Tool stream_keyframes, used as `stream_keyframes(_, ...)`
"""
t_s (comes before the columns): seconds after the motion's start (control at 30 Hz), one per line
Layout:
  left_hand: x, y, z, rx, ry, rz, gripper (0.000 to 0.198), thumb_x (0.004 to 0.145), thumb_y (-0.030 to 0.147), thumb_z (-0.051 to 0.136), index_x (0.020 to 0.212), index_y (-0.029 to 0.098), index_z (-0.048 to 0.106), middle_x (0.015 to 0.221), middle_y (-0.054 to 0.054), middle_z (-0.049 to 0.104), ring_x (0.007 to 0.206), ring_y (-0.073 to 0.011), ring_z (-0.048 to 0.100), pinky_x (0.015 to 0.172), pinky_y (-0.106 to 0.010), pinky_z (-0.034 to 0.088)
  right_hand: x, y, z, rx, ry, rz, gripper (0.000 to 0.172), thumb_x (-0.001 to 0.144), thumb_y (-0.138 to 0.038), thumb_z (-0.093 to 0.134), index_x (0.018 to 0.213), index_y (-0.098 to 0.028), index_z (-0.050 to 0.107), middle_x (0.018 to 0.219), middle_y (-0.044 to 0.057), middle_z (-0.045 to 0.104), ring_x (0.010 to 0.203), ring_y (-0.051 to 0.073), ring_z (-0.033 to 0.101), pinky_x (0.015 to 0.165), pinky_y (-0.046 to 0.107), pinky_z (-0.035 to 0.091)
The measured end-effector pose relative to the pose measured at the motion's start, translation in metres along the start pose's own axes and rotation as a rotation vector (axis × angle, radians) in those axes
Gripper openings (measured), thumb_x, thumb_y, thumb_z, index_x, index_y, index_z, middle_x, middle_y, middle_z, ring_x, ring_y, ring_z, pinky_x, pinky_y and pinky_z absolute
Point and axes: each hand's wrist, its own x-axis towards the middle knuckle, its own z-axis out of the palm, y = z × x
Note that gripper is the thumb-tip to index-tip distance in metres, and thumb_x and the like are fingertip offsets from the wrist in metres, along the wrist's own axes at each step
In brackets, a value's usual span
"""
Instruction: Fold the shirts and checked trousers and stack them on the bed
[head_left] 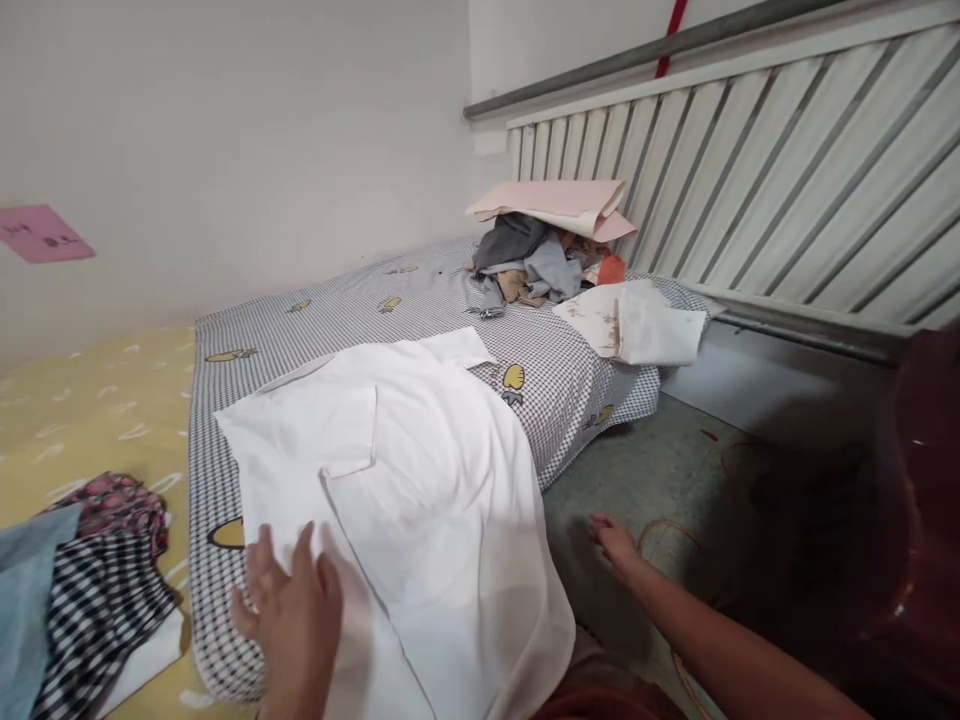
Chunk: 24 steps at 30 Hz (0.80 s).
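A white T-shirt (450,480) lies spread on the checked bed cover, one side folded inward with its sleeve (322,425) lying across the body. My left hand (296,600) is over the lower left part of the shirt, fingers spread and holding nothing. Whether its fingertips touch the cloth I cannot tell. Off the bed's right edge, my right hand (616,545) hangs above the floor, apart from the shirt. Its fingers are seen edge-on, loosely stretched out, with nothing visible in them.
Folded clothes (105,590) lie at left on a yellow sheet (97,410). Farther back sit a crumpled clothes pile (532,255) under pink sheeting (555,200) and a white folded cloth (652,325). A slatted railing (735,170) runs along the right. A dark red object (926,500) stands nearby.
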Motion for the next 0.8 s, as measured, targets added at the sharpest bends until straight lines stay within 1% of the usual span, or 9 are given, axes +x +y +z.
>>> stream_keyframes(0.07,-0.02,0.034,0.002,-0.083,0.06,0.207,0.043,0.101,0.033,0.034,0.125,0.021,0.068,0.165,-0.014,0.039,0.152,-0.0343,0.037,0.121,-0.065,0.031,0.011,-0.002,0.001,-0.004,0.054,0.024,0.063,0.077,-0.067,0.048,0.112,-0.021,0.073,0.105,0.016,0.075,0.114,0.038,0.066,0.094,0.055,0.051)
stream_keyframes(0.2,-0.093,0.096,0.038,-0.266,-0.076,0.611,0.043,0.095,0.017,0.04,0.126,0.024,0.069,0.145,-0.01,0.063,0.131,-0.0244,0.061,0.103,-0.043,0.056,0.033,-0.027,0.019,0.047,0.021,-0.019,0.079,0.074,-0.073,0.054,0.13,-0.018,0.064,0.142,0.019,0.062,0.135,0.038,0.054,0.104,0.054,0.048)
stream_keyframes(0.3,-0.15,0.118,0.078,-0.369,-0.098,0.831,0.032,0.092,0.024,0.052,0.114,0.031,0.074,0.117,-0.002,0.079,0.114,-0.0229,0.07,0.104,-0.044,0.056,0.045,-0.05,0.032,0.087,-0.071,-0.078,0.082,0.074,-0.071,0.062,0.138,-0.022,0.059,0.137,0.016,0.067,0.13,0.034,0.06,0.105,0.053,0.048)
stream_keyframes(0.37,-0.171,0.118,0.099,-0.412,-0.068,0.846,0.02,0.09,0.038,0.062,0.104,0.035,0.075,0.109,0.003,0.081,0.113,-0.0233,0.071,0.12,-0.048,0.041,0.047,-0.057,0.035,0.132,-0.23,-0.07,0.08,0.069,-0.066,0.072,0.135,-0.022,0.062,0.12,0.013,0.076,0.118,0.033,0.068,0.105,0.053,0.049)
stream_keyframes(0.43,-0.178,0.113,0.111,-0.429,-0.018,0.846,0.023,0.086,0.05,0.066,0.103,0.036,0.075,0.11,0.004,0.081,0.114,-0.0234,0.07,0.131,-0.047,0.02,0.043,-0.057,0.032,0.185,-0.448,0.001,0.075,0.062,-0.059,0.082,0.124,-0.019,0.07,0.106,0.011,0.079,0.109,0.034,0.072,0.105,0.053,0.05)
stream_keyframes(0.5,-0.175,0.106,0.114,-0.43,0.028,0.837,0.029,0.085,0.056,0.066,0.106,0.036,0.074,0.114,0.004,0.08,0.116,-0.0231,0.069,0.133,-0.042,0.002,0.036,-0.052,0.022,0.219,-0.615,0.08,0.066,0.058,-0.053,0.088,0.112,-0.017,0.075,0.102,0.012,0.08,0.106,0.034,0.073,0.105,0.05,0.05)
stream_keyframes(0.57,-0.172,0.101,0.11,-0.421,0.044,0.814,0.032,0.086,0.057,0.065,0.109,0.037,0.074,0.119,0.004,0.079,0.119,-0.0222,0.068,0.133,-0.039,-0.005,0.024,-0.047,0.008,0.237,-0.664,0.126,0.062,0.058,-0.051,0.09,0.106,-0.015,0.076,0.101,0.013,0.08,0.104,0.034,0.074,0.104,0.049,0.051)
stream_keyframes(0.7,-0.172,0.098,0.1,-0.387,-0.06,0.804,0.031,0.09,0.045,0.062,0.119,0.037,0.072,0.132,0.005,0.074,0.13,-0.0219,0.062,0.132,-0.043,0.015,-0.001,-0.053,-0.02,0.297,-0.667,0.156,0.064,0.057,-0.05,0.09,0.109,-0.016,0.075,0.104,0.013,0.08,0.103,0.034,0.075,0.104,0.051,0.051)
stream_keyframes(0.8,-0.174,0.094,0.097,-0.418,-0.177,0.804,0.035,0.091,0.033,0.06,0.124,0.037,0.07,0.138,0.005,0.07,0.134,-0.0221,0.059,0.126,-0.045,0.031,-0.015,-0.075,-0.033,0.351,-0.571,0.115,0.065,0.059,-0.052,0.086,0.111,-0.016,0.073,0.106,0.015,0.08,0.106,0.035,0.074,0.106,0.051,0.05)
